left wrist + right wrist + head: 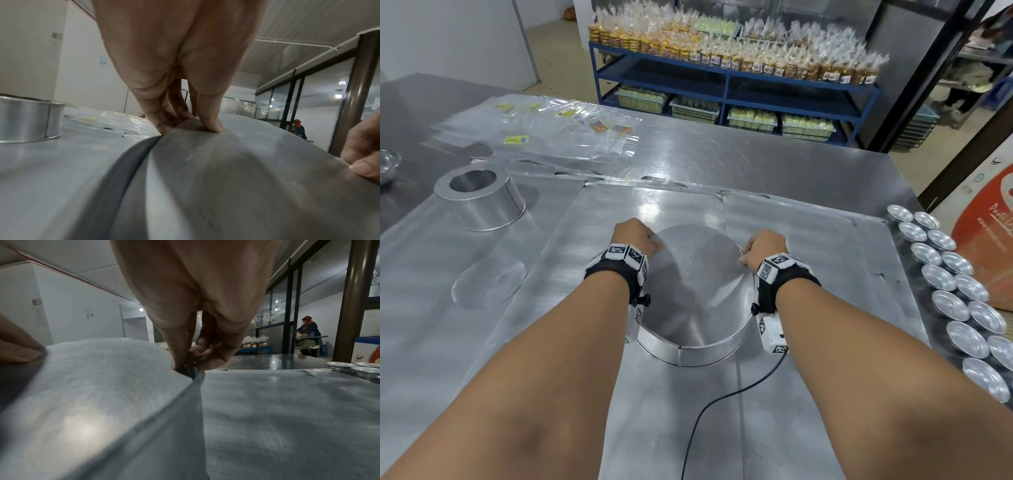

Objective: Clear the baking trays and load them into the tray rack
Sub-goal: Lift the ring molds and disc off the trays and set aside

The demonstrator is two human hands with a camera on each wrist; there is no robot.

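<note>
both hands were on it: the left hand and right hand pinched opposite rims of the upturned round pan, which sat squarely between the fingers on the baking tray.

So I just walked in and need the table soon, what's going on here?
A person has both hands on a round upturned pan that sits on a baking tray. The left hand and right hand each grip its top edge on opposite sides. It hasn't left the tray. A smaller ring pan and small tins also sit there.
</note>
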